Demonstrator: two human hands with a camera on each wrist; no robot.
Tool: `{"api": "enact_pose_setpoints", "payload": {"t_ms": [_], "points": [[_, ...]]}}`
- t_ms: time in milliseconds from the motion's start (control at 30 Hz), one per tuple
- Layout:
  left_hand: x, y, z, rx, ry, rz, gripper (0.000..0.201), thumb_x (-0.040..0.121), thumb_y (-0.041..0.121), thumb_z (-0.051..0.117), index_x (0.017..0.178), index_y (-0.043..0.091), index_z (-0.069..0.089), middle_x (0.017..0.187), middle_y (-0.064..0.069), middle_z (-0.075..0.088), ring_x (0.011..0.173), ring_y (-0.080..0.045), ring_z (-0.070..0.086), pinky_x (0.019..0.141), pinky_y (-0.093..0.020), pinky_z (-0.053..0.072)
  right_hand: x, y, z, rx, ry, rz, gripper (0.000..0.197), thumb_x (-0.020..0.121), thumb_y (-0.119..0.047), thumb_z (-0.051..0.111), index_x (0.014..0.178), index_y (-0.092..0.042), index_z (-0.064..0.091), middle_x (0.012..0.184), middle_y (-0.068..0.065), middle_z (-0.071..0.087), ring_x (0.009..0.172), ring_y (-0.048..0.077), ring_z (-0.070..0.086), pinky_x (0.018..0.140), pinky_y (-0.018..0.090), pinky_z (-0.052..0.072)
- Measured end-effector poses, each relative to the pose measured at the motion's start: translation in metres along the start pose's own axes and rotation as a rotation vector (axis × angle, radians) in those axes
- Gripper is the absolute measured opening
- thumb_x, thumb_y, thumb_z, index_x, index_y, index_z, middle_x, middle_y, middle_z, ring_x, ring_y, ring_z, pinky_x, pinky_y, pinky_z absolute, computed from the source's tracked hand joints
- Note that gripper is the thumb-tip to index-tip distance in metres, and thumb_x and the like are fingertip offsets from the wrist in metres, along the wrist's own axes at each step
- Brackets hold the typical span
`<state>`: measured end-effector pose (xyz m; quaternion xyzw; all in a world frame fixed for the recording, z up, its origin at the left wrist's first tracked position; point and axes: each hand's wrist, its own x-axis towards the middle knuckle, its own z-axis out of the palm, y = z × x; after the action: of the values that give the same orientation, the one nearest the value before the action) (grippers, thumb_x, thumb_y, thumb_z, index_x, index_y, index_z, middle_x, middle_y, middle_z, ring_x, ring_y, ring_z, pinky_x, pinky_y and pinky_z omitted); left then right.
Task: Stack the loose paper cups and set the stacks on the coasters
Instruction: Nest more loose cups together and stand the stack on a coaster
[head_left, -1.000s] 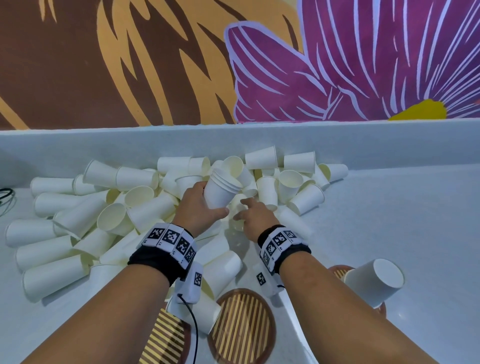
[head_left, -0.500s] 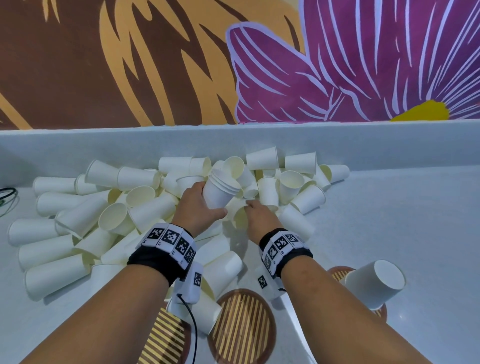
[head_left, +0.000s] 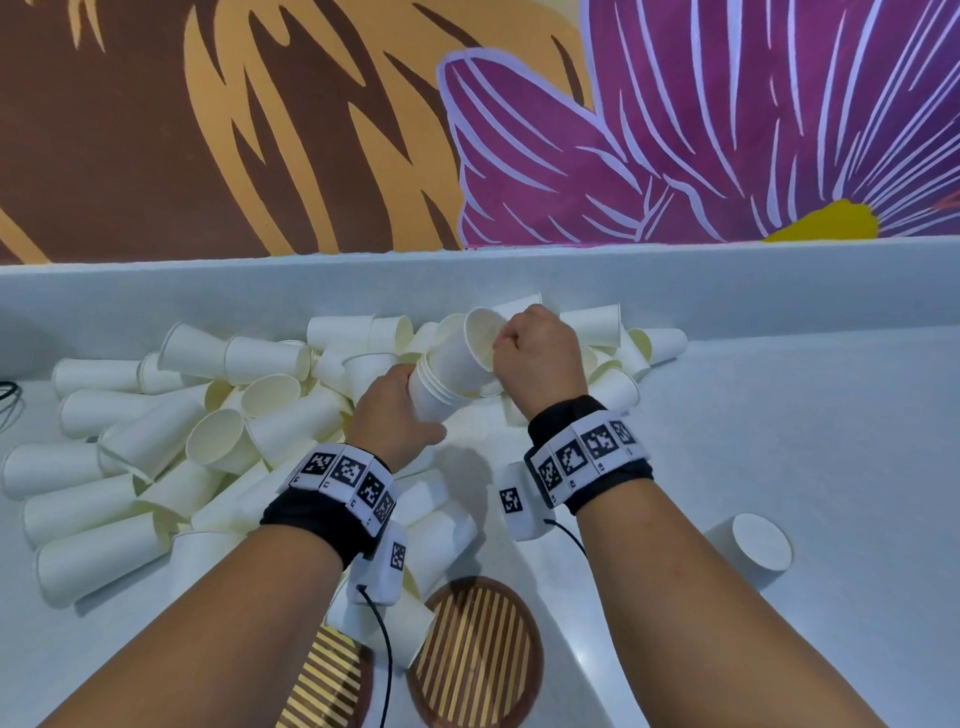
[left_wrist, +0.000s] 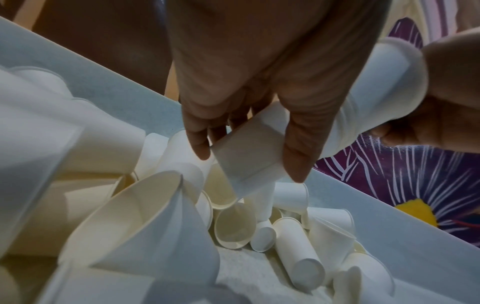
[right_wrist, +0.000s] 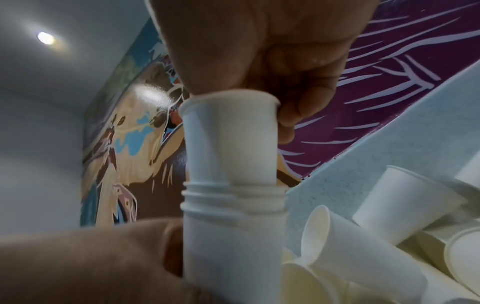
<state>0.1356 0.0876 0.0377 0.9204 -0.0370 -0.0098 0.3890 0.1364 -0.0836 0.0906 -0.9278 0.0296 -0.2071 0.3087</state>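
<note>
Head view showed the left hand (head_left: 400, 410) wrapped around a small stack of cups (head_left: 434, 397), held above the pile of loose cups (head_left: 171, 441) on the desk (head_left: 779, 441). The right hand (head_left: 535, 353) pinched the rim of a top cup (head_left: 475, 345) sitting partway in that stack. Two coasters (head_left: 478, 660) lay near the arms.
</note>
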Motion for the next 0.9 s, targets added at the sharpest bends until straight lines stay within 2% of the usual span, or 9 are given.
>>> {"api": "enact_pose_setpoints", "payload": {"t_ms": [67,133,267,367,467,567,633,733,900], "points": [[0.0,0.001,0.002,-0.034,0.003,0.034,0.066,0.062,0.013,0.083,0.12,0.019,0.052,0.108,0.0,0.062,0.096,-0.023,0.058,0.08,-0.034,0.045,-0.004,-0.002,0.006,-0.096,-0.115,-0.015,0.02,0.089,-0.008,0.044,0.077,0.001,0.058,0.088,0.012,0.058,0.082,0.025,0.055,0.067,0.027,0.032],[-0.001,0.002,0.003,-0.037,-0.006,0.046,0.065,0.062,0.012,0.083,0.118,0.02,0.053,0.107,0.001,0.063,0.096,-0.023,0.059,0.082,-0.035,0.047,-0.009,-0.003,0.009,-0.092,-0.207,-0.038,0.019,0.089,-0.007,0.042,0.075,-0.001,0.053,0.084,0.012,0.057,0.081,0.027,0.055,0.066,0.03,0.034],[-0.002,0.001,0.004,-0.074,-0.021,0.008,0.062,0.063,0.015,0.083,0.116,0.02,0.052,0.103,0.003,0.061,0.094,-0.022,0.058,0.079,-0.034,0.047,-0.013,0.008,0.007,0.144,-0.15,0.088,0.023,0.082,0.001,0.039,0.096,-0.01,0.054,0.093,0.008,0.062,0.083,0.027,0.054,0.072,0.034,0.043],[-0.001,0.002,0.005,-0.084,-0.03,-0.003,0.061,0.064,0.018,0.083,0.115,0.019,0.051,0.103,0.002,0.062,0.094,-0.021,0.059,0.079,-0.034,0.048,-0.01,0.039,0.015,-0.101,-0.284,0.178,0.038,0.083,-0.001,0.042,0.115,-0.018,0.052,0.115,0.007,0.057,0.101,0.028,0.055,0.086,0.04,0.047],[-0.001,0.007,0.007,-0.08,-0.042,-0.012,0.062,0.065,0.021,0.084,0.117,0.019,0.051,0.104,0.002,0.062,0.094,-0.021,0.059,0.079,-0.033,0.047,-0.024,0.071,0.033,-0.466,-0.499,0.255,0.042,0.09,-0.018,0.047,0.131,-0.029,0.045,0.127,0.008,0.043,0.114,0.032,0.048,0.096,0.045,0.042],[-0.001,0.012,0.009,-0.078,-0.059,-0.023,0.06,0.066,0.024,0.083,0.116,0.017,0.05,0.103,0.0,0.061,0.093,-0.021,0.059,0.076,-0.033,0.048,-0.045,0.092,0.05,-0.494,-0.552,0.281,0.042,0.092,-0.029,0.047,0.134,-0.033,0.043,0.133,0.008,0.036,0.117,0.034,0.044,0.098,0.046,0.038],[-0.001,0.013,0.01,-0.071,-0.069,-0.033,0.061,0.066,0.025,0.082,0.116,0.016,0.049,0.103,-0.001,0.061,0.094,-0.022,0.059,0.078,-0.035,0.05,-0.053,0.098,0.056,-0.52,-0.593,0.277,0.042,0.091,-0.027,0.049,0.133,-0.03,0.043,0.139,0.007,0.03,0.12,0.033,0.042,0.098,0.045,0.039],[0.002,0.012,0.011,-0.041,-0.076,-0.053,0.062,0.066,0.026,0.083,0.117,0.015,0.049,0.105,-0.003,0.061,0.094,-0.023,0.059,0.079,-0.036,0.05,-0.048,0.095,0.054,-0.503,-0.584,0.259,0.04,0.09,-0.028,0.054,0.129,-0.024,0.046,0.138,0.006,0.029,0.117,0.032,0.045,0.095,0.043,0.043],[0.007,0.009,0.013,0.064,-0.118,-0.097,0.063,0.066,0.027,0.082,0.118,0.013,0.048,0.105,-0.005,0.061,0.093,-0.026,0.058,0.077,-0.034,0.047,-0.009,0.064,0.019,-0.349,-0.389,0.181,0.026,0.097,-0.024,0.037,0.112,-0.012,0.055,0.112,0.01,0.046,0.1,0.032,0.057,0.087,0.044,0.049]]}}
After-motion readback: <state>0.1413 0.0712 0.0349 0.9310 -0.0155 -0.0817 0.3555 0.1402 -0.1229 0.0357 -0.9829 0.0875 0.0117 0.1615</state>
